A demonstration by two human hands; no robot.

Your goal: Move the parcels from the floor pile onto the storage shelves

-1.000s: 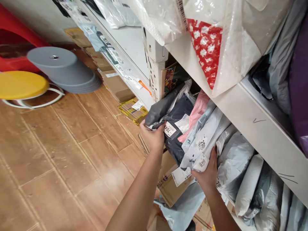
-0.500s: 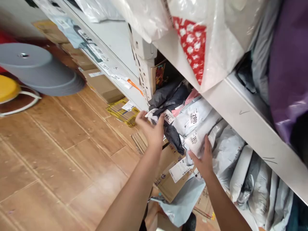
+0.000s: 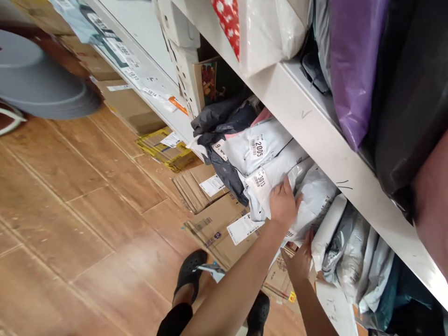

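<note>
White plastic parcel labelled 3013 [image 3: 271,179] is rested on by left hand [image 3: 283,201], fingers and thumb apart. Between hands, bulging white plastic parcel [image 3: 317,193] is touched by right hand [image 3: 299,259]; whether clamped cannot be told. Neither is drawn out.

2 forearms [image 3: 241,275] extended, left fingers [image 3: 287,184] bent

Two parcels [image 3: 241,149] labelled 2005 and 3013, two clogs [image 3: 191,275] and one purple bag [image 3: 354,65] show.
</note>
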